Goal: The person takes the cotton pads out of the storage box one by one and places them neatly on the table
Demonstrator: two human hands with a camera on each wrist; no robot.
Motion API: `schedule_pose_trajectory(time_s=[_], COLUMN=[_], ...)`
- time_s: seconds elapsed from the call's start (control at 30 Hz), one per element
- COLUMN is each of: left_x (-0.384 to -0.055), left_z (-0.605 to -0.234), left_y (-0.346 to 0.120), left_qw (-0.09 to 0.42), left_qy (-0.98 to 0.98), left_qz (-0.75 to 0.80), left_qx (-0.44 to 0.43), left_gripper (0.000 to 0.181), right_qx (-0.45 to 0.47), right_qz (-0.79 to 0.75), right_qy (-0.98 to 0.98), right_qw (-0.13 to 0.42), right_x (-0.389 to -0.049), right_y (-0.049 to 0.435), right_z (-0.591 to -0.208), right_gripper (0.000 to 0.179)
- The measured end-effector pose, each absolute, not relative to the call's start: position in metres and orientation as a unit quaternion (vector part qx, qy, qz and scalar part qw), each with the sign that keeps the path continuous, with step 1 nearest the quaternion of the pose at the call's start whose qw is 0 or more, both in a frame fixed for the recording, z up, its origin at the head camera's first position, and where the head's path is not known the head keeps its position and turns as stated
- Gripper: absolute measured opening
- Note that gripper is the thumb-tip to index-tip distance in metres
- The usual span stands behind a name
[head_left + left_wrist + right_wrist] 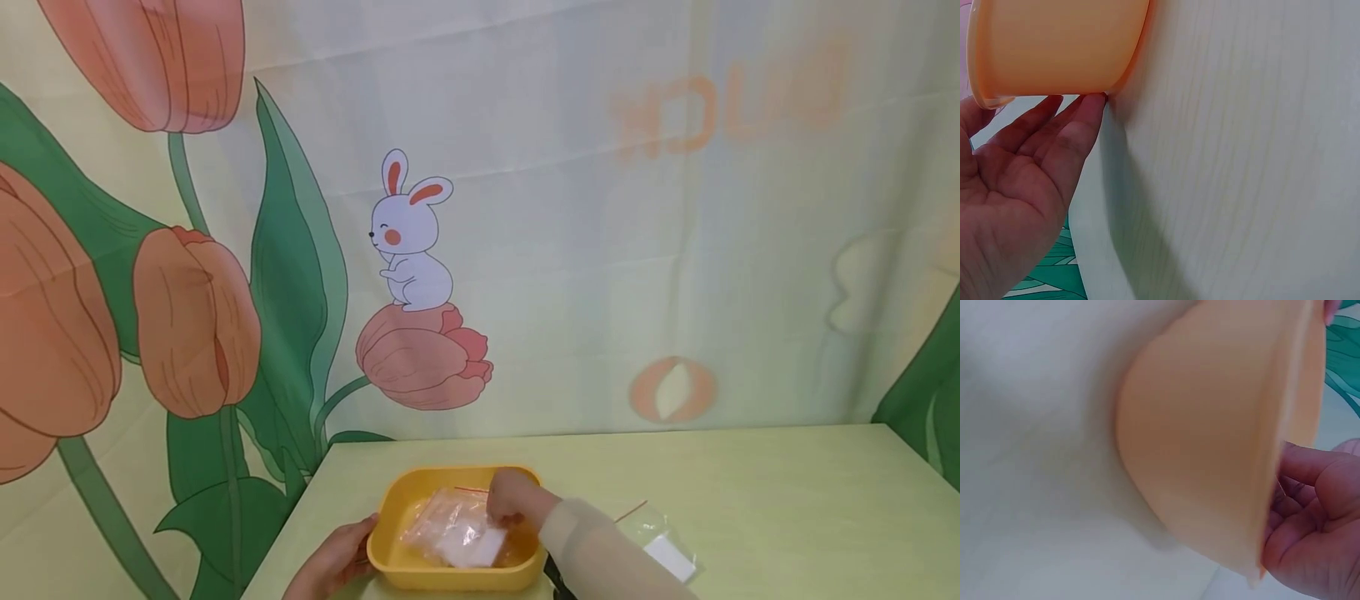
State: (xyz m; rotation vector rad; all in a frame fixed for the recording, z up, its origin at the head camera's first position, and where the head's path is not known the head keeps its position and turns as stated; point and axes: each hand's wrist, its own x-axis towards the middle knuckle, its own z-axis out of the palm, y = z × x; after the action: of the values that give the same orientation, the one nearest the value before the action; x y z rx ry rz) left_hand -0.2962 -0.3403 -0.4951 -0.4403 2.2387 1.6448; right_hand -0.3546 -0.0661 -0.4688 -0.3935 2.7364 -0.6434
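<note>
- The yellow basin (453,578) looks like smooth moulded plastic; its wall has a soft shine.
- The clear bags (448,518) in it are of thin plastic film, wrinkled and glossy, with bright reflections.
- The clear bag (651,528) lying outside is of the same shiny film; the white piece (670,557) inside looks matt.
- The counter (780,508) appears smooth, with fine wood-like grain.
- The backdrop (540,292) is printed cloth, matt, lightly creased.
- The sleeve (603,546) is matt cloth.
</note>
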Motion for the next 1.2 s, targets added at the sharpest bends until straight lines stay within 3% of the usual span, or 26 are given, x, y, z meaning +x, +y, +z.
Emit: schedule_pose_trajectory(time_s=[0.07,0.17,0.47,0.87,1.2], left_x=[-0.297,-0.299,-0.31,-0.293,-0.298], left_z=[-0.498,-0.504,-0.523,-0.497,-0.499], left_y=[-0.342,-0.348,-0.36,-0.337,-0.344], left_qw=[0.169,0.172,0.193,0.154,0.177], left_qy=[0.786,0.782,0.774,0.79,0.783], left_qz=[0.575,0.583,0.585,0.573,0.578], left_qx=[-0.149,-0.137,-0.142,-0.153,-0.145], left_gripper=[0.055,0.055,0.058,0.056,0.057], right_qx=[-0.127,-0.123,-0.137,-0.144,-0.149], right_qz=[-0.281,-0.326,-0.352,-0.389,-0.415], right_qy=[0.938,0.923,0.912,0.896,0.882], right_qw=[0.156,0.161,0.159,0.157,0.164], right_x=[-0.354,-0.352,-0.35,-0.354,-0.353], right_y=[-0.063,-0.059,-0.047,-0.039,-0.037], right_z=[-0.463,-0.453,-0.431,-0.414,-0.403], right_gripper=[0.034,0.022,0.01,0.01,0.007])
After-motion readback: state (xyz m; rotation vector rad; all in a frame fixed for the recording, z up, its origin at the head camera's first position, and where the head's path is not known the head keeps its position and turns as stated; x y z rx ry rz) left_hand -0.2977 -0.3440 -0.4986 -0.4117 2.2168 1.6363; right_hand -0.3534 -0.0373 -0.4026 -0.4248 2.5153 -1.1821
